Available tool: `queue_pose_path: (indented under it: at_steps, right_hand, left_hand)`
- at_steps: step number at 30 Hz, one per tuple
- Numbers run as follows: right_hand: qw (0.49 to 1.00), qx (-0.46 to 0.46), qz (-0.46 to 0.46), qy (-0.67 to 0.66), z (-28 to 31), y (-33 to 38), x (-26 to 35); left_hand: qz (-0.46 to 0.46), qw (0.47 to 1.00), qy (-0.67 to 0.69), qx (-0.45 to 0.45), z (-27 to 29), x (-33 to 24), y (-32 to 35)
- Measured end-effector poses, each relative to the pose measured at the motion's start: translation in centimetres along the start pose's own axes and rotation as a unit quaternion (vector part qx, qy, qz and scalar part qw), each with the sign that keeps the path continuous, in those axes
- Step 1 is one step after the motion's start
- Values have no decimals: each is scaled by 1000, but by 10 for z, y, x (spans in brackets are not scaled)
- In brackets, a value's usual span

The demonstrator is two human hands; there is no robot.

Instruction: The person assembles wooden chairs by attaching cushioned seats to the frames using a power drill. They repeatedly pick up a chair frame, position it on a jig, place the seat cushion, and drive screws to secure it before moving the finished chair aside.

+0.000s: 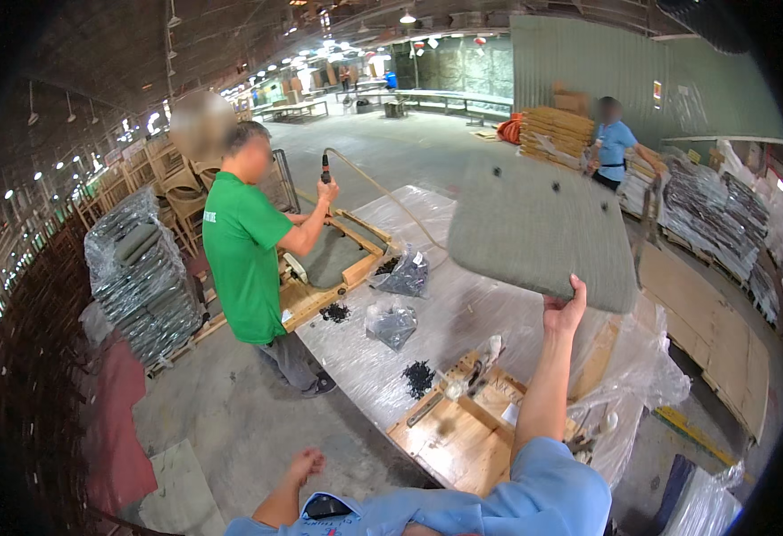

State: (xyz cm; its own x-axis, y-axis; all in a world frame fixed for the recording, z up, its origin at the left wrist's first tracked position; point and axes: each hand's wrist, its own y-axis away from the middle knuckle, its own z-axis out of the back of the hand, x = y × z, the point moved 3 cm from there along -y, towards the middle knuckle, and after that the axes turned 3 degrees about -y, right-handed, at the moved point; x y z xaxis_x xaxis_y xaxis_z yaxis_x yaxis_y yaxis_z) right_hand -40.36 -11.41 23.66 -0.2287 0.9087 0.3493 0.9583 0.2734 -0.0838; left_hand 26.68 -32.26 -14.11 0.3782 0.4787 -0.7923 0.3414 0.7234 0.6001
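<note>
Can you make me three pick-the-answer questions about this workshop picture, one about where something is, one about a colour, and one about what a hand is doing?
1. Where are the little black screws?
A. On the plastic-covered table
B. On the floor
C. On a chair

2. What colour is the shirt of the person with the power tool?
A. Red
B. Green
C. Yellow

3. What is the right hand doing?
A. Resting flat on the table
B. Holding a hammer
C. Holding up a grey seat cushion

Answers:
1. A, the dark heap lies on the clear plastic beside the wooden frame.
2. B, the shirt is bright green.
3. C, the fingers grip the cushion's lower edge, raised above the table, while the left hand hangs empty.
</note>
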Motion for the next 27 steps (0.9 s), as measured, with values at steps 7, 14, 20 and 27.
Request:
queue_pose_path:
  at_steps: [7,14,20,27]
  right_hand:
    - [994,68,33,83,-92,234,75]
    - [895,173,-68,405,-22,396,38]
    - [868,9,-405,286,4,497,-17]
    - [920,-44,-368,-128,98,652,36]
  left_hand:
    - [-220,902,270,255,38,-230,94]
    - [-248,802,231,492,80,-272,208]
    - [-54,957,165,234,99,-115,216]
    - [46,924,286,249,40,-25,208]
